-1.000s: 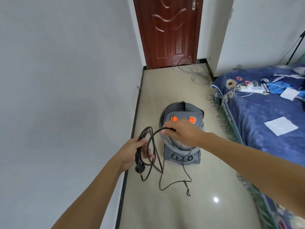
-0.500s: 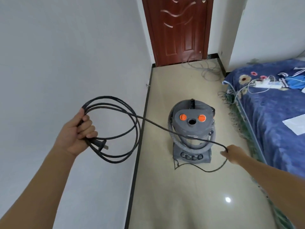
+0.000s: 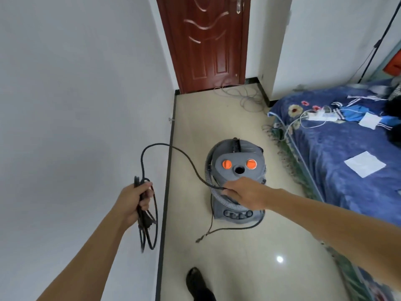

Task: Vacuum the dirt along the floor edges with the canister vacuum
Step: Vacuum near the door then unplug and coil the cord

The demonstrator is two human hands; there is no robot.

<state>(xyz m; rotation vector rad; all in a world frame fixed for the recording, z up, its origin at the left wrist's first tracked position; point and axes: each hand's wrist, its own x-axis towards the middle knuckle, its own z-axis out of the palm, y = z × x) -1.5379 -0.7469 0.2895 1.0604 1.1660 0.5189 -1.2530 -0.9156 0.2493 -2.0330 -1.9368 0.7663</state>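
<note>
A grey canister vacuum (image 3: 236,161) with two orange knobs stands on the beige floor, its ribbed hose (image 3: 209,170) wound round the body. My left hand (image 3: 132,200) is closed on coiled loops of the black power cord (image 3: 167,146), with the plug hanging below my fingers near the left wall. The cord arcs up and across to my right hand (image 3: 243,192), which pinches it just in front of the vacuum's top. More cord trails on the floor below the vacuum.
A black skirting strip (image 3: 167,192) runs along the white left wall to a red-brown door (image 3: 206,40). A blue flowered bed (image 3: 347,159) with a power strip and papers fills the right. Loose grey cable lies near the door. My dark shoe (image 3: 195,281) is at the bottom.
My right hand came back from the right side to the vacuum's top, gripping the cord there. The large loops in my left hand have tightened into a narrow hanging bundle, lower down.
</note>
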